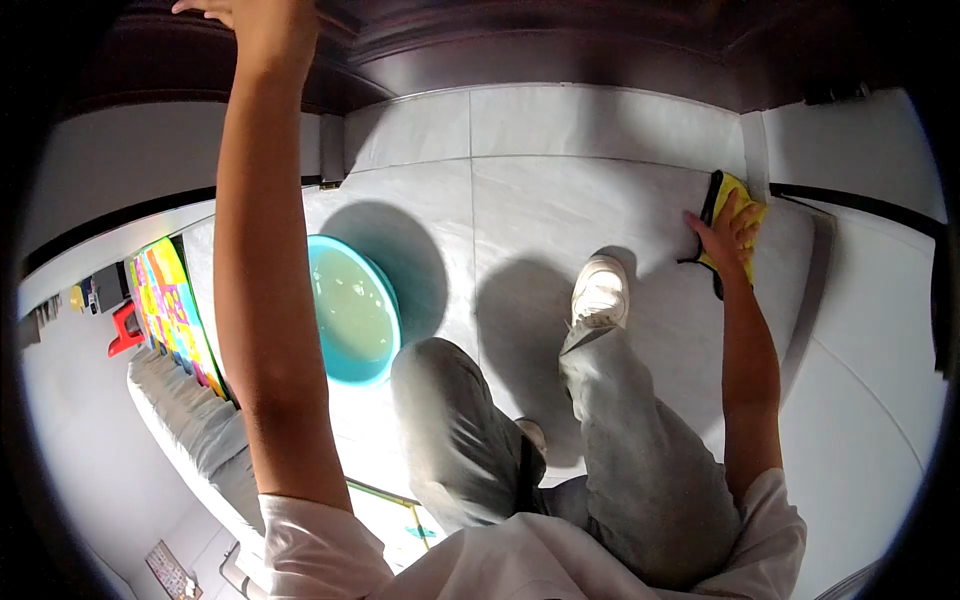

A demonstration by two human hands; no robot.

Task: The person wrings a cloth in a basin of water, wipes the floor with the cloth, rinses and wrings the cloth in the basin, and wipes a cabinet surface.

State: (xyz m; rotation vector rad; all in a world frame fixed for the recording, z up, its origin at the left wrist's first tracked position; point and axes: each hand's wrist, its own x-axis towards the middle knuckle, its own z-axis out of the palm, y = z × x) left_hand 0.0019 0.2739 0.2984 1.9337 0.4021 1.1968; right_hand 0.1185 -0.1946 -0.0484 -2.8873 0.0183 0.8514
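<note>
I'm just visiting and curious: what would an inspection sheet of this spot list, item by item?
Surface: pale tiled floor with grey grout lines, shadows falling across it.
Job's things: yellow cloth with dark edging, pressed flat against the floor near the wall; teal basin holding cloudy water, standing apart from the cloth.
Clutter: colourful play mat and a small red item at the left edge.
Grips: right hand spread on the cloth; left hand raised against the dark wood trim, holding nothing visible.
Cables: nothing seen.
Surroundings: grey sofa, white walls, the person's white shoe on the tiles.
</note>
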